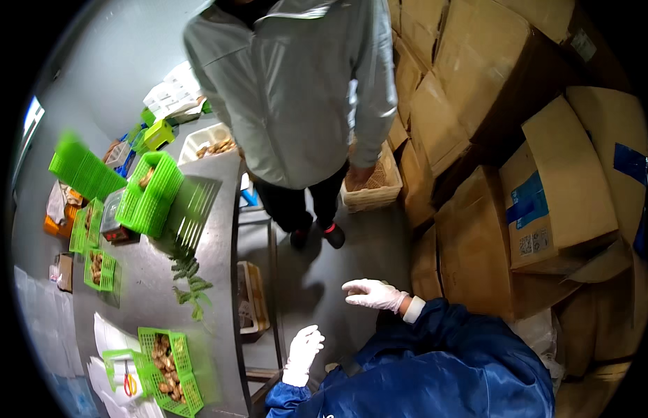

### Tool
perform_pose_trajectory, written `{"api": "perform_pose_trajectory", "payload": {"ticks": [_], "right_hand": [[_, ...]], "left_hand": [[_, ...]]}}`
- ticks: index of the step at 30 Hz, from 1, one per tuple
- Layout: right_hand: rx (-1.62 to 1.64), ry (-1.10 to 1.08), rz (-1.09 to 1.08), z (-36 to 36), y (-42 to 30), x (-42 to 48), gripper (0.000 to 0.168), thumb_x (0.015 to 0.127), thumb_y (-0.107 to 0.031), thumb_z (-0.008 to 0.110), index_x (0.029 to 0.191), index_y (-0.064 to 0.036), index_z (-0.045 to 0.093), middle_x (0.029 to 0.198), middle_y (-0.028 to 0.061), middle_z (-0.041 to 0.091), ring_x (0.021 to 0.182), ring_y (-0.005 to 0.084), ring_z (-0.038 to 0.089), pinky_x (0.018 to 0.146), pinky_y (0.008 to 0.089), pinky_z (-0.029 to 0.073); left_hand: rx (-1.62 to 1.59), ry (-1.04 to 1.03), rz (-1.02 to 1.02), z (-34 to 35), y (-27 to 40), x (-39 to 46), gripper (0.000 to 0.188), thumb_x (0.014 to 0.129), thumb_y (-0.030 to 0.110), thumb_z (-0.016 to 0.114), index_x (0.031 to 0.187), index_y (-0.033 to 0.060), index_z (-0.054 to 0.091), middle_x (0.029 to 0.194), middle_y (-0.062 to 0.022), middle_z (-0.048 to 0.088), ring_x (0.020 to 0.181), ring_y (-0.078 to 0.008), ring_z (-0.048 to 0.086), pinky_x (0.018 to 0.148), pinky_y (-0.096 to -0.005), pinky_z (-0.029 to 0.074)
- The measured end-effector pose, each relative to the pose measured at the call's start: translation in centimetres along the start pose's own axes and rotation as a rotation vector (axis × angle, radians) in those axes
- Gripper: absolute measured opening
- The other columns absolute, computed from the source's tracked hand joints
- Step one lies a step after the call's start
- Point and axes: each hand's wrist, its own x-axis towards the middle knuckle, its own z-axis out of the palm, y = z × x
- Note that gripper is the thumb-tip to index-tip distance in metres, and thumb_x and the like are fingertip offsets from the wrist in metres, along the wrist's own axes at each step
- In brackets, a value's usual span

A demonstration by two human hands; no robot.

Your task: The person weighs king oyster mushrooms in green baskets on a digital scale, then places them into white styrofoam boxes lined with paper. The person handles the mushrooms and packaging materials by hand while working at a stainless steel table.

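My left hand (304,351), in a white glove, is raised beside the edge of the metal table (219,292), fingers partly curled and nothing in it. My right hand (375,294), also in a white glove, is held out over the floor with its fingers extended and empty. Nearest my left hand, green plastic baskets (172,366) hold brown mushrooms (169,384). Beside them, scissors (129,384) with red and yellow handles lie in a green basket. A green leafy sprig (190,282) lies further along the table, near stacked green baskets (151,196).
A person in a grey jacket (303,94) stands ahead, one hand by a cream crate (373,196). Cardboard boxes (473,240) are piled along the right. A foam box (253,298) sits under the table, and a scale (114,224) stands on it.
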Motion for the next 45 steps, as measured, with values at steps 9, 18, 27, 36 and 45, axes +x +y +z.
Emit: {"api": "perform_pose_trajectory", "payload": {"ticks": [9,18,27,36,45], "right_hand": [[0.314,0.499,0.348,-25.2,12.2,1.9,0.018,0.083,-0.016,0.063,0.086,0.0,0.071,0.07,0.007,0.067,0.063,0.0158,0.061,0.065,0.0284,0.05],[0.14,0.857,0.264,-37.8,10.2,4.0,0.056,0.096,-0.053,0.049,0.078,-0.002,0.065,0.056,0.0052,0.056,0.056,0.0156,0.055,0.056,0.0304,0.042],[0.398,1.153,0.157,-48.5,5.7,6.1,0.058,0.094,-0.021,0.061,0.144,-0.007,0.036,0.103,0.0045,0.057,0.091,0.0133,0.054,0.082,0.0285,0.047],[0.938,1.546,0.177,-53.3,11.5,10.8,0.022,0.091,-0.028,0.059,0.094,-0.007,0.067,0.073,0.0099,0.066,0.049,0.0149,0.056,0.038,0.0199,0.03],[-0.553,1.413,1.202,-56.3,10.3,17.2,0.027,0.081,-0.036,0.063,0.093,-0.012,0.059,0.093,0.0158,0.064,0.087,0.0346,0.061,0.073,0.0454,0.048]], "left_hand": [[0.377,-0.217,0.115,26.8,16.0,20.9,0.048,0.092,0.026,0.061,0.132,0.0012,0.051,0.104,-0.0138,0.068,0.096,-0.0211,0.066,0.085,-0.0321,0.051],[0.511,-0.085,0.204,35.8,22.1,38.5,0.047,0.09,0.027,0.059,0.13,0.0019,0.052,0.108,-0.0186,0.067,0.099,-0.031,0.065,0.087,-0.0376,0.05],[0.98,-0.103,0.207,19.8,21.2,51.1,0.026,0.089,0.025,0.055,0.093,0.0018,0.066,0.097,-0.0155,0.069,0.073,-0.0323,0.066,0.069,-0.0409,0.052],[-0.147,0.312,-0.22,0.9,22.8,58.5,0.009,0.091,0.009,0.054,0.094,0.0047,0.061,0.073,-0.0082,0.063,0.057,-0.0172,0.06,0.048,-0.0276,0.048],[0.456,0.29,0.014,-7.3,44.6,72.3,0.036,0.082,0.028,0.076,0.066,0.0077,0.05,0.057,-0.0003,0.051,0.051,-0.0095,0.047,0.047,-0.0282,0.036]]}}
